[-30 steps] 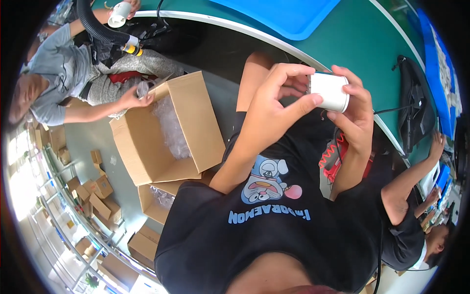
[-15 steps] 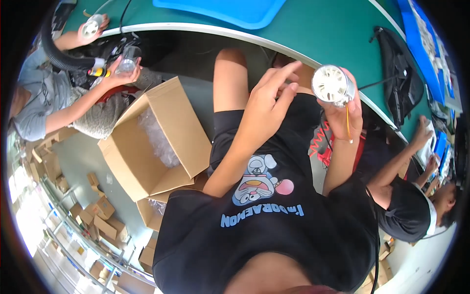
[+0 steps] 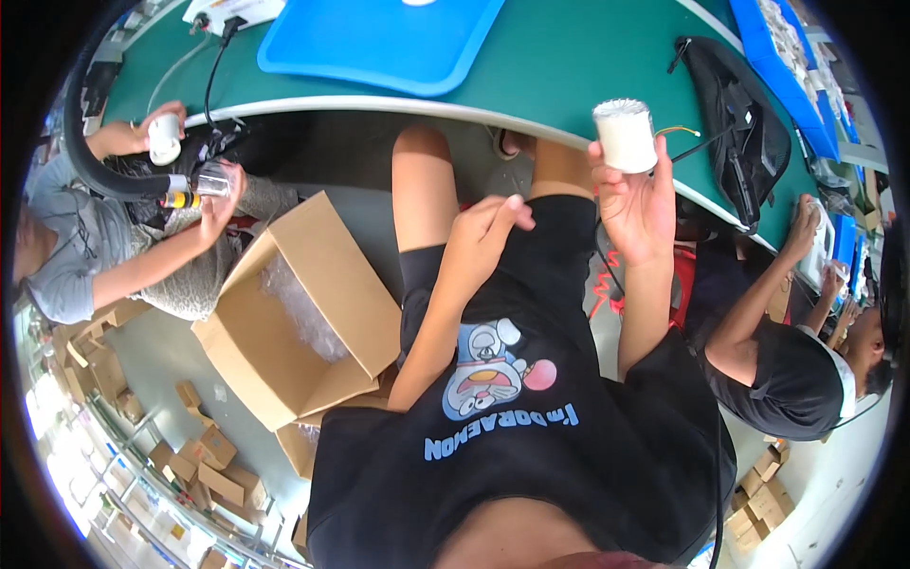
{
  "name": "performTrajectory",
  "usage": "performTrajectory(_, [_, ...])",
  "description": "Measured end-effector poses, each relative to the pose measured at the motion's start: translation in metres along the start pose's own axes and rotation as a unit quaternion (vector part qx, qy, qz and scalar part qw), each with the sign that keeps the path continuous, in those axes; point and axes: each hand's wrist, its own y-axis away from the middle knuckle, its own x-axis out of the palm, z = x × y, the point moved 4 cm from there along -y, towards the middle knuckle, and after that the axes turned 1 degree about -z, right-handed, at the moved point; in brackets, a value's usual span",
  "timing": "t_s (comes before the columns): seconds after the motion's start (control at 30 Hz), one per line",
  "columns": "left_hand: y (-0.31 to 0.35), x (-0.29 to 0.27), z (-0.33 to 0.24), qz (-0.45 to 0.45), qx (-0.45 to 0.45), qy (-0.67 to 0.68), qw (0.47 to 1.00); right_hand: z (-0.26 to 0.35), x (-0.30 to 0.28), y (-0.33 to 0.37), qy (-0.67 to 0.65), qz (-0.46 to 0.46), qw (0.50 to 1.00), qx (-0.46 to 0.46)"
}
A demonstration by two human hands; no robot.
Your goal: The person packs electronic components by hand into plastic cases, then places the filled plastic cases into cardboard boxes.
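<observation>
1. The right hand [image 3: 637, 204] is raised, and its fingers are bent around the lower part of a white cylinder [image 3: 624, 140]. They are open only as wide as this piece, and they grip it from both sides.
2. The white cylinder is between the right fingertips and rises above them, almost upright, with a small tilt. Its top rim looks silvery.
3. A thin yellowish wire [image 3: 679, 129] sticks out beside it, just to the right of those fingers; where it is attached, I cannot tell.
4. The left hand [image 3: 485, 237] is lower, to the left of the right fingers and well apart from the piece. Its fingers are loosely half curled, the thumb is out, and I see nothing in their hold.
5. Beyond the fingers of both hands there is a green table [image 3: 550, 85]. A blue tray [image 3: 379, 57] lies on it, ahead of the left fingers and more to the left.
6. To the right of the right fingers, a black bag [image 3: 744, 133] lies on the same table.
7. To the left of the left fingers, and lower, I see an open cardboard box [image 3: 336, 270] with clear plastic [image 3: 303, 318] inside.
8. Far left of the left fingers, a co-worker in grey [image 3: 104, 228] holds a white part [image 3: 164, 137] and a clear cup [image 3: 216, 178].
</observation>
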Motion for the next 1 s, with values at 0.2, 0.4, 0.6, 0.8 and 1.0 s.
performTrajectory(0.2, [0.025,-0.043,0.058,-0.101,-0.039,-0.101,0.989,0.033,0.049,-0.026,0.394,-0.055,0.898,-0.19])
performTrajectory(0.4, [0.021,-0.046,0.102,-0.199,0.032,-0.285,0.937,0.096,0.075,-0.164,0.515,-0.094,0.739,-0.423])
performTrajectory(0.6, [0.013,-0.053,0.11,-0.232,0.011,-0.283,0.931,0.18,0.049,-0.295,0.698,-0.236,0.432,-0.52])
performTrajectory(0.8, [0.003,-0.056,0.105,-0.266,-0.037,-0.284,0.92,0.212,0.052,-0.367,0.771,-0.243,0.281,-0.517])
performTrajectory(1.0, [-0.008,-0.053,0.11,-0.282,-0.038,-0.273,0.919,0.224,0.035,-0.391,0.728,-0.208,0.398,-0.518])
